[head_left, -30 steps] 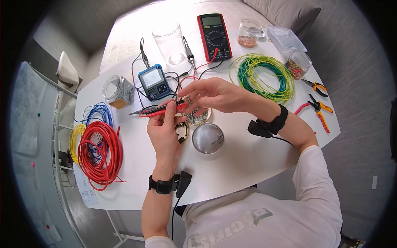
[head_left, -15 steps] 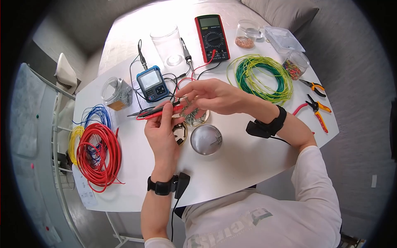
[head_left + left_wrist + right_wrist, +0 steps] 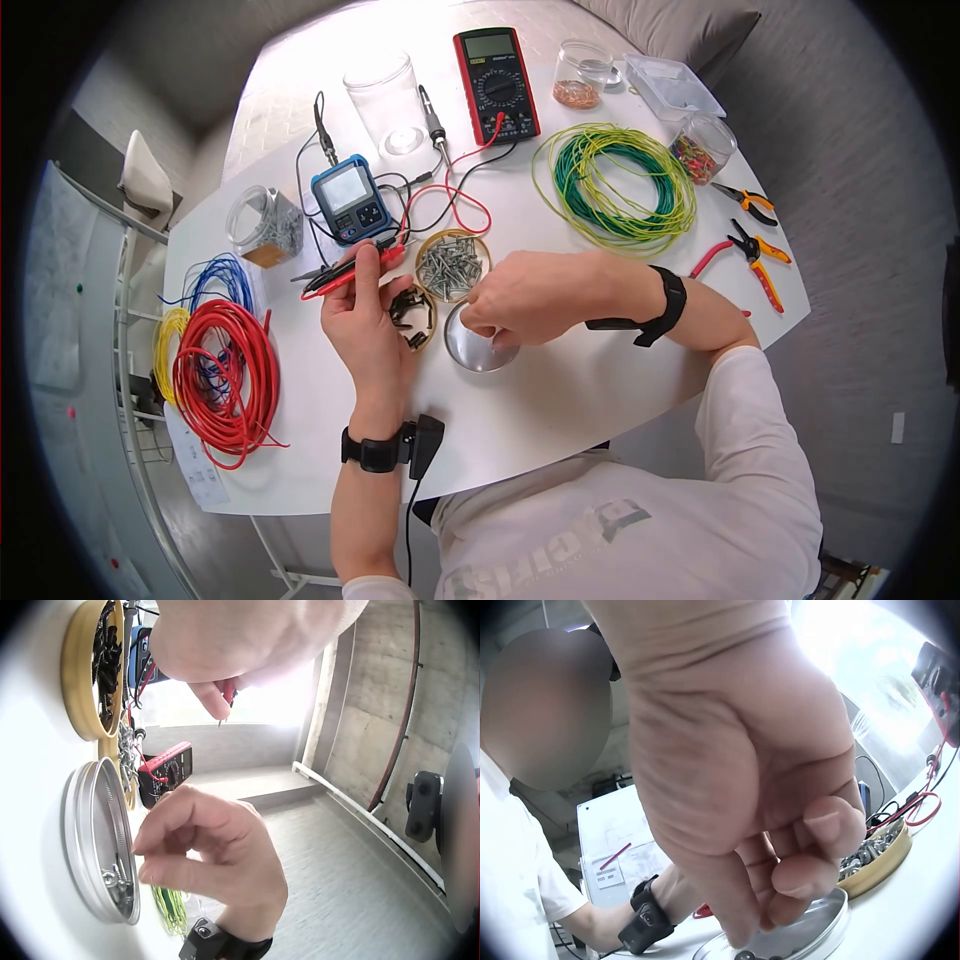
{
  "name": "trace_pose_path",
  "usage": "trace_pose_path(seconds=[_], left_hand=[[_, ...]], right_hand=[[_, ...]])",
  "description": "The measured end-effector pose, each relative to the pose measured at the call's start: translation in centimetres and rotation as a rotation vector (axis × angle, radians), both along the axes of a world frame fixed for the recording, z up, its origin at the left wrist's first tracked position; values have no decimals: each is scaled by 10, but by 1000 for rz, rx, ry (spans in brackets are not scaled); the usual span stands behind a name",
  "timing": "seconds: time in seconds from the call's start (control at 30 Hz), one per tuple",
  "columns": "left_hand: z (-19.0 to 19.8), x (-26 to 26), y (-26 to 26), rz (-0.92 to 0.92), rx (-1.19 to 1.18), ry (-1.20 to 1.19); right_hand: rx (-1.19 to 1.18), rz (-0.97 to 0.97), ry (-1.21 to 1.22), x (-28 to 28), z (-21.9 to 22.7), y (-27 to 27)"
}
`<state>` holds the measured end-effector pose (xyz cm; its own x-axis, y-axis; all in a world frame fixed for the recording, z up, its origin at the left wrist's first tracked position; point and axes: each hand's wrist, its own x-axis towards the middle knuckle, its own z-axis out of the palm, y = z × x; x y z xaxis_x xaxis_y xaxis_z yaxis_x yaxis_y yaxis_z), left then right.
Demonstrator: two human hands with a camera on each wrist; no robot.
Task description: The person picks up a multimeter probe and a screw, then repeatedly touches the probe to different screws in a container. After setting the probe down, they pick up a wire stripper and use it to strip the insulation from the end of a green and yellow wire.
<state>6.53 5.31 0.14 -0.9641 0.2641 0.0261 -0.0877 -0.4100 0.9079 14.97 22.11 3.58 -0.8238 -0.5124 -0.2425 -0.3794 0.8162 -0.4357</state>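
Observation:
My left hand (image 3: 368, 335) grips red and black test probes (image 3: 342, 277) between thumb and fingers. My right hand (image 3: 540, 300) is over the round metal dish (image 3: 478, 352), fingers bent downward. In the left wrist view, the thumb and forefinger of that hand (image 3: 214, 851) stand slightly apart at the dish rim (image 3: 79, 847), with nothing visible between them; several screws (image 3: 116, 877) lie inside. Behind the dish stands a round tray of silver screws (image 3: 450, 265). Beside my left hand is another tray holding dark pieces (image 3: 413, 312).
Behind the trays are a blue meter (image 3: 350, 198), a red multimeter (image 3: 497, 85), a soldering iron (image 3: 433, 115) and a clear jar (image 3: 385, 110). Red wire (image 3: 230, 370) lies left. Green wire (image 3: 615, 190) and pliers (image 3: 755, 260) lie right. Red and black leads cross the middle.
My right hand has moved from beside the probe tips down to the metal dish, no longer holding up the screw. The silver screws have come into clear view. My left hand keeps the probes.

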Motion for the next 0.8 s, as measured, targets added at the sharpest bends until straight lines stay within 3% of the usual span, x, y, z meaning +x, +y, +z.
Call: trace_pose_path(seconds=[0.07, 0.43, 0.53, 0.6, 0.73, 0.8], left_hand=[[-1, 0, 0, -26, -5, 5], [1, 0, 1, -7, 16, -19], [1, 0, 1, -8, 22, -16], [1, -1, 1, -11, 25, -16], [1, -3, 0, 39, 35, -17], [1, -4, 0, 52, 34, -12]], right_hand=[[40, 77, 26, 1, -4, -3], [123, 59, 69, 2, -12, -13], [20, 52, 47, -5, -10, -5], [-288, -2, 87, -8, -11, 1], [-350, -131, -62, -20, 1, 14], [-750, -329, -171, -29, -9, 23]])
